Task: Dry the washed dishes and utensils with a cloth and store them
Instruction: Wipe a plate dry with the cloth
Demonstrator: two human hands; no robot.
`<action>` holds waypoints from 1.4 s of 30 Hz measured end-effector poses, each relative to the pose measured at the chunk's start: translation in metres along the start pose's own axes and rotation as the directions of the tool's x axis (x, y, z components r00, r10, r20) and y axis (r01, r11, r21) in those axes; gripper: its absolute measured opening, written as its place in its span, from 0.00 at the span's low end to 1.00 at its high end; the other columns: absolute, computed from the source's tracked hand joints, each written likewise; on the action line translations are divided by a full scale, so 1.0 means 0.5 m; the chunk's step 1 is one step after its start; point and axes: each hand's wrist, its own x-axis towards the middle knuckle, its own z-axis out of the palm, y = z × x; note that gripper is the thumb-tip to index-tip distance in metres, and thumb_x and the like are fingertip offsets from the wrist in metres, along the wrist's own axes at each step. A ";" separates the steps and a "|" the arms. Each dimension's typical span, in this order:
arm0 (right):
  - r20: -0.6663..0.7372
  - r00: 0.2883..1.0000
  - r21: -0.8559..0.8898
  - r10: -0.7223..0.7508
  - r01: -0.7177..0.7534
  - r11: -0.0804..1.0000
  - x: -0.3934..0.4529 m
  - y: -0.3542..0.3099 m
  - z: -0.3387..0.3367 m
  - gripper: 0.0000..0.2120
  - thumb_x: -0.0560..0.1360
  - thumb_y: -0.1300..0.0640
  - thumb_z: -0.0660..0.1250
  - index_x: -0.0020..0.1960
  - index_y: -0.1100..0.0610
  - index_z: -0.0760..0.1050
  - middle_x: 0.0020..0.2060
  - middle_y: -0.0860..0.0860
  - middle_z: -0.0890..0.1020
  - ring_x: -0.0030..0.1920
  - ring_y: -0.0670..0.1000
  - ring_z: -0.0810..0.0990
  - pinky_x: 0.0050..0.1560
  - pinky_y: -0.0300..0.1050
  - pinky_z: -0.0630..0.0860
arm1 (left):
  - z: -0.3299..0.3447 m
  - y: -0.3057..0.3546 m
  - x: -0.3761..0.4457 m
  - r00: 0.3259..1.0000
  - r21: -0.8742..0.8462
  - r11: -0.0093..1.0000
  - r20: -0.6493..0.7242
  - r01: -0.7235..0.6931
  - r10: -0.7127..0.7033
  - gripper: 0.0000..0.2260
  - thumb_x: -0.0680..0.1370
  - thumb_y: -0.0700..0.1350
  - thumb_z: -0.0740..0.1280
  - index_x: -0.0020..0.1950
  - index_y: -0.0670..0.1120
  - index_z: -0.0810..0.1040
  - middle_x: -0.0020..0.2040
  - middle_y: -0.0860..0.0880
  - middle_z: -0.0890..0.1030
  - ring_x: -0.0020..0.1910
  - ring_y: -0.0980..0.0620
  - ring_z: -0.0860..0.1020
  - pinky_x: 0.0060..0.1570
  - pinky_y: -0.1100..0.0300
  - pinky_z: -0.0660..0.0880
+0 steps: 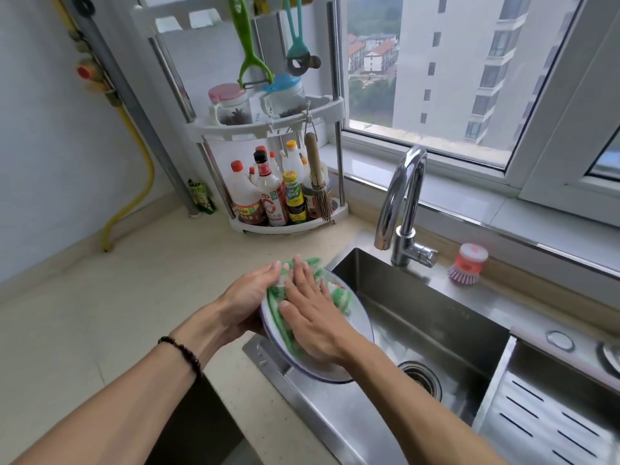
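Note:
A white plate (360,327) with a dark rim is held tilted over the left edge of the steel sink (446,317). My left hand (246,297) grips the plate's left rim from behind, fingers curled over its top. A green and white cloth (340,292) lies on the plate's face. My right hand (313,312) presses flat on the cloth with straight, spread fingers. Most of the plate's face is hidden by the cloth and my right hand.
A chrome tap (402,209) stands behind the sink, with a pink dish brush (468,263) to its right. A white corner rack (281,182) with sauce bottles and jars stands at the back of the beige counter (100,307). A slotted steel drain board (550,417) lies at the right.

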 end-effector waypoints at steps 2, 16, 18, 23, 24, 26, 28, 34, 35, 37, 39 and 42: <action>-0.056 0.994 -0.083 0.097 -0.102 0.991 0.014 0.028 -0.010 0.28 0.86 0.48 0.45 0.79 0.48 0.32 0.76 0.48 0.28 0.76 0.49 0.27 0.78 0.53 0.32 | 0.000 -0.003 -0.004 1.000 0.015 1.000 -0.005 -0.020 0.020 0.18 0.85 0.58 0.53 0.66 0.52 0.76 0.52 0.42 0.86 0.44 0.45 0.85 0.35 0.53 0.80; 0.039 0.999 0.192 0.018 -0.025 0.981 -0.025 -0.020 -0.007 0.28 0.85 0.50 0.46 0.81 0.47 0.38 0.79 0.46 0.36 0.79 0.45 0.35 0.77 0.51 0.34 | 0.020 -0.002 0.022 0.985 0.065 0.986 -0.070 -0.152 0.157 0.15 0.86 0.52 0.54 0.66 0.50 0.75 0.58 0.45 0.84 0.45 0.50 0.85 0.31 0.61 0.78; 0.043 0.999 0.125 0.010 -0.015 0.992 -0.031 0.007 -0.016 0.28 0.85 0.51 0.47 0.81 0.48 0.40 0.80 0.46 0.37 0.80 0.45 0.37 0.78 0.51 0.38 | 0.019 -0.001 0.021 0.984 0.095 0.983 -0.058 -0.160 0.166 0.14 0.86 0.52 0.53 0.62 0.51 0.76 0.52 0.46 0.85 0.38 0.52 0.85 0.27 0.62 0.77; 0.003 0.995 0.205 0.097 -0.095 0.974 -0.003 -0.016 -0.025 0.28 0.84 0.51 0.46 0.82 0.49 0.43 0.81 0.48 0.40 0.80 0.48 0.39 0.80 0.54 0.39 | 0.032 0.001 0.038 0.953 0.175 0.965 -0.200 -0.194 0.227 0.15 0.85 0.56 0.55 0.65 0.56 0.77 0.57 0.50 0.84 0.54 0.46 0.84 0.54 0.43 0.81; 0.018 1.000 0.238 0.016 -0.020 0.971 -0.014 -0.024 -0.021 0.28 0.84 0.52 0.46 0.82 0.51 0.45 0.80 0.48 0.41 0.80 0.45 0.40 0.80 0.47 0.38 | 0.023 0.003 0.044 0.942 0.180 0.964 -0.237 -0.196 0.236 0.16 0.85 0.57 0.55 0.67 0.56 0.76 0.61 0.49 0.82 0.58 0.46 0.82 0.60 0.41 0.78; 0.093 0.992 0.257 -0.089 0.062 0.964 -0.044 -0.023 -0.024 0.25 0.86 0.58 0.46 0.82 0.55 0.46 0.77 0.45 0.39 0.76 0.38 0.39 0.74 0.30 0.35 | 0.010 0.011 0.045 0.927 0.213 0.956 -0.276 -0.199 0.255 0.19 0.84 0.59 0.54 0.72 0.56 0.73 0.68 0.48 0.78 0.65 0.45 0.77 0.66 0.41 0.74; 0.087 0.991 0.222 -0.101 0.079 0.972 -0.033 -0.017 -0.024 0.26 0.86 0.56 0.45 0.82 0.54 0.44 0.76 0.45 0.37 0.76 0.40 0.36 0.77 0.37 0.35 | 0.012 0.010 0.043 0.916 0.259 0.942 -0.283 -0.211 0.283 0.20 0.82 0.61 0.54 0.71 0.58 0.72 0.68 0.49 0.78 0.64 0.44 0.78 0.64 0.41 0.75; 0.067 0.998 0.268 -0.008 -0.011 0.963 0.002 -0.029 -0.031 0.28 0.84 0.49 0.43 0.82 0.48 0.41 0.81 0.48 0.39 0.80 0.47 0.38 0.79 0.60 0.39 | 0.020 0.026 0.039 0.903 0.205 0.952 -0.320 -0.229 0.286 0.17 0.80 0.61 0.54 0.63 0.60 0.77 0.60 0.50 0.82 0.56 0.45 0.82 0.57 0.39 0.79; 0.113 0.991 0.288 -0.066 0.031 0.957 -0.019 -0.022 -0.035 0.27 0.84 0.50 0.44 0.82 0.50 0.43 0.81 0.48 0.40 0.80 0.46 0.38 0.80 0.57 0.39 | 0.010 0.031 0.039 0.903 0.212 0.949 -0.317 -0.232 0.292 0.16 0.82 0.60 0.54 0.61 0.60 0.77 0.59 0.49 0.83 0.56 0.44 0.82 0.58 0.39 0.78; 0.166 0.982 0.299 -0.085 0.032 0.954 -0.032 -0.009 -0.041 0.27 0.84 0.52 0.45 0.82 0.54 0.45 0.81 0.48 0.40 0.80 0.45 0.39 0.80 0.54 0.39 | 0.004 0.033 0.045 0.899 0.236 0.943 -0.316 -0.235 0.303 0.16 0.84 0.58 0.53 0.63 0.58 0.77 0.60 0.48 0.81 0.58 0.42 0.80 0.59 0.39 0.77; 0.122 0.993 0.291 0.007 -0.042 0.956 -0.004 -0.014 -0.051 0.29 0.84 0.52 0.46 0.82 0.54 0.42 0.81 0.49 0.38 0.80 0.46 0.37 0.80 0.58 0.39 | 0.026 0.031 0.046 0.890 0.274 0.933 -0.327 -0.231 0.317 0.17 0.84 0.59 0.53 0.66 0.58 0.75 0.61 0.50 0.80 0.58 0.44 0.80 0.58 0.39 0.78; 0.071 0.997 0.244 0.025 -0.042 0.969 0.008 -0.032 -0.055 0.27 0.85 0.55 0.46 0.82 0.50 0.41 0.81 0.48 0.39 0.80 0.46 0.38 0.79 0.59 0.39 | 0.038 0.028 0.056 0.883 0.227 0.946 -0.359 -0.231 0.302 0.15 0.84 0.58 0.53 0.62 0.60 0.76 0.56 0.49 0.82 0.54 0.43 0.82 0.52 0.39 0.80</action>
